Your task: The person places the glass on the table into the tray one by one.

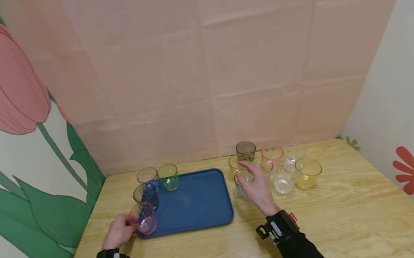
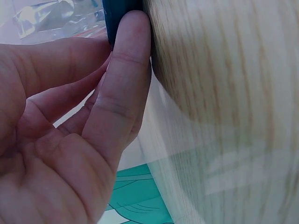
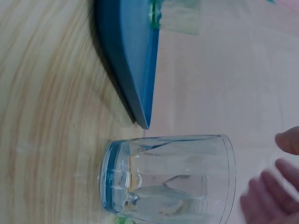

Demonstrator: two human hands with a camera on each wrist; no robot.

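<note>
At the front-left corner of a blue tray (image 1: 194, 202), my left hand (image 1: 117, 232) pinches the tray's edge between thumb and fingers, as the left wrist view shows close up. A pink glass (image 1: 143, 220) stands on the tray right beside that hand. My right hand (image 1: 257, 187) is over a pale blue glass (image 1: 240, 190) just right of the tray, its thumb and fingers spread. In the right wrist view the fingertips are apart from the rim of this upright glass (image 3: 173, 177). The hand partly hides it in the head view.
Along the tray's left side stand a dark blue glass (image 1: 145, 196), a bluish glass (image 1: 148, 178) and a green glass (image 1: 169, 178). Right of the tray is a cluster with a grey glass (image 1: 246, 151), an orange-rimmed glass (image 1: 272, 153), a clear glass (image 1: 283, 182) and a yellow glass (image 1: 308, 173).
</note>
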